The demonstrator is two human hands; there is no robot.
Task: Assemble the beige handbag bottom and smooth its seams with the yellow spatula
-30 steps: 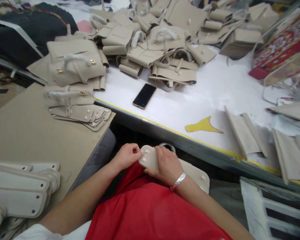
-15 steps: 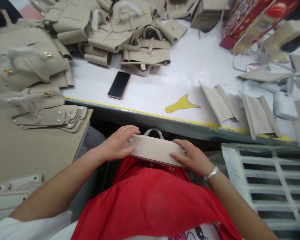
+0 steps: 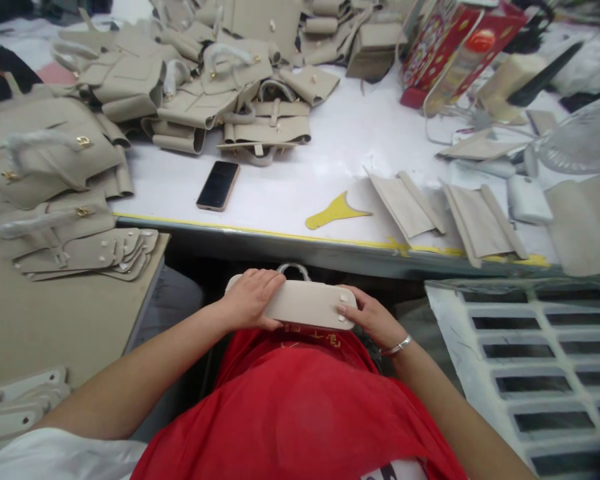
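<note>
Low in front of my red apron, a beige handbag [image 3: 304, 303] lies with its long, rounded base turned up toward me. Its wrapped handle [image 3: 294, 269] sticks out past the far edge. My left hand [image 3: 254, 298] grips the bag's left part, fingers over the top and thumb along the near edge. At the right end my right hand [image 3: 367, 313] holds on, its thumb beside small pale tabs on the base. The bag's body under the base is hidden.
Beige handbags [image 3: 195, 93] crowd the white table's far left. A phone [image 3: 219, 185], a yellow pattern piece [image 3: 336, 211] and folded beige panels [image 3: 405, 203] lie nearer. Stacked base pieces [image 3: 95, 253] rest on the left board. A white slatted rack [image 3: 530, 360] stands at right.
My left hand has slid inward from the bag's left end, farther over its base. The right thumb now lies by the tabs at the right end. The camera view has shifted.
</note>
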